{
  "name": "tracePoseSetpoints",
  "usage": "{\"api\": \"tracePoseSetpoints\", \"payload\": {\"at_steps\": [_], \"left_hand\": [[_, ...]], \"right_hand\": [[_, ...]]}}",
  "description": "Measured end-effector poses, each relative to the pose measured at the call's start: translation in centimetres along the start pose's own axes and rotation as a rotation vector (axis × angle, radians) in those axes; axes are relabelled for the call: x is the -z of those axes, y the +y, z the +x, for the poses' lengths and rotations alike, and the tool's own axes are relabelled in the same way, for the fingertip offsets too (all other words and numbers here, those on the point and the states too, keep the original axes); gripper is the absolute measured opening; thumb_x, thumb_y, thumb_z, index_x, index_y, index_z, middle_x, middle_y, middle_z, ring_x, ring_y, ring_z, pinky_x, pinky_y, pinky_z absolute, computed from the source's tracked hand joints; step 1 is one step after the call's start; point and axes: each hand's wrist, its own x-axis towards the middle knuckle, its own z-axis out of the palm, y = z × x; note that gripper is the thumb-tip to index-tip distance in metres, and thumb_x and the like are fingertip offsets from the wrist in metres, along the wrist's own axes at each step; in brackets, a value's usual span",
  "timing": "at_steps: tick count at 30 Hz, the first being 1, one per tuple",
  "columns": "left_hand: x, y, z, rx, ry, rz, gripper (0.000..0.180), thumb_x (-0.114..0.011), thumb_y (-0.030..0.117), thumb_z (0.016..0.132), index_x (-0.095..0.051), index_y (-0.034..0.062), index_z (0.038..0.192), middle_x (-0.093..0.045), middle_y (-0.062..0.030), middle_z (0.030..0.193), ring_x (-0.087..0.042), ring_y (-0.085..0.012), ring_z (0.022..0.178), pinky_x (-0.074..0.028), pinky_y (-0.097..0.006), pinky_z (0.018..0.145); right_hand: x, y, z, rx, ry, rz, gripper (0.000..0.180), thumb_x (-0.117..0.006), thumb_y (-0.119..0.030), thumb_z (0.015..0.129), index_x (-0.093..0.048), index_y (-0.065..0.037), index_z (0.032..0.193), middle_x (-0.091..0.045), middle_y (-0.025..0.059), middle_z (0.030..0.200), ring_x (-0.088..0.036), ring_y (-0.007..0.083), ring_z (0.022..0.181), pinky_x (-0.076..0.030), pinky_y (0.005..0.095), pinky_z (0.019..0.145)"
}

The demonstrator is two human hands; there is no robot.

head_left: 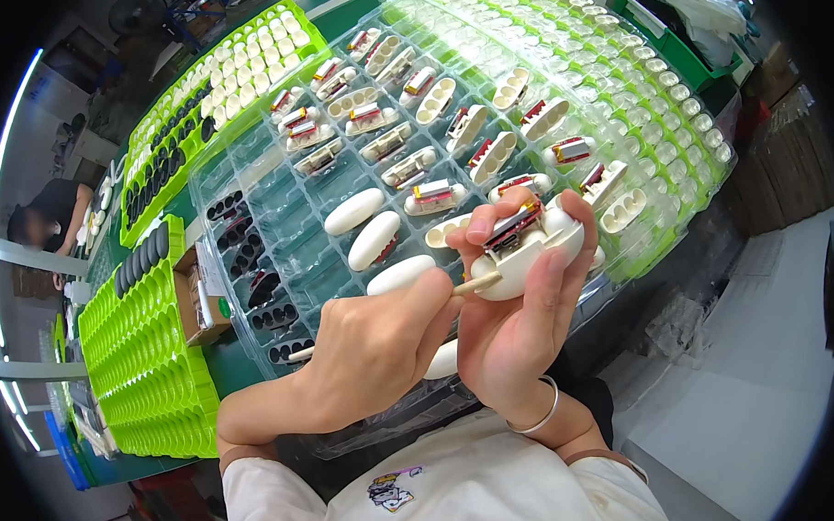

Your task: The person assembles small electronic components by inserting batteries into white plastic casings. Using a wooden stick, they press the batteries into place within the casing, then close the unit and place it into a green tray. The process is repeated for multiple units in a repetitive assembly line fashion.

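My right hand (pixel 511 328), with a bangle at its wrist, grips a rounded white plastic casing (pixel 518 273). A small dark circuit board with red and yellow parts (pixel 513 229) sits exposed at its top. My left hand (pixel 368 351) pinches a slim pale stick (pixel 477 283), its tip at the casing's lower left side; contact I cannot make out for certain. Below both hands lies a clear compartment tray (pixel 295 215) with white oval casings, including a smooth closed-looking one (pixel 354 211), and white pieces with round holes (pixel 435 100). Some pieces carry small silver-and-red parts.
Black pieces (pixel 243 245) fill the tray's left column. Green trays stand left, one with black ovals (pixel 151 251), another with white ovals (pixel 259 48). Clear blister trays (pixel 571 45) lie beyond. A small cardboard box (pixel 200 299) stands left. Another person (pixel 56 211) is at far left.
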Motion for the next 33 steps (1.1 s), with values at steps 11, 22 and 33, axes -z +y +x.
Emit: {"api": "tracePoseSetpoints", "payload": {"at_steps": [11,22,33], "left_hand": [[-0.3,0.0,0.0,-0.053,0.025,-0.052,0.016,-0.057,0.010,0.076,-0.042,0.0053,0.073,-0.046,-0.0078,0.054,-0.049,-0.0230,0.044,-0.036,-0.033,0.038],[0.5,-1.8,1.1,0.335,0.105,-0.803,0.034,-0.068,0.011,0.070,-0.055,0.0016,0.101,-0.027,0.0086,0.051,-0.024,0.0002,0.047,-0.016,-0.019,0.043],[1.5,-2.0,1.7,0.522,0.156,-0.997,0.026,-0.066,0.009,0.073,-0.058,0.0003,0.096,-0.032,0.0105,0.055,-0.023,0.0017,0.048,-0.016,-0.017,0.043]], "right_hand": [[0.4,-0.2,0.0,0.017,-0.124,-0.036,0.034,-0.035,-0.029,0.090,-0.028,-0.016,0.121,-0.038,0.0093,0.102,-0.043,0.0175,0.085,-0.037,0.0358,0.084],[0.7,1.0,-0.1,-0.100,-0.197,-0.017,0.049,-0.042,-0.023,0.088,-0.018,-0.007,0.128,-0.042,0.0206,0.118,-0.027,0.0247,0.121,-0.024,0.0374,0.098],[2.3,-0.4,0.2,-0.365,-0.097,-0.192,0.046,-0.059,0.009,0.070,-0.043,0.000,0.113,-0.047,0.0099,0.113,-0.045,0.0179,0.106,-0.041,0.0339,0.089]]}}
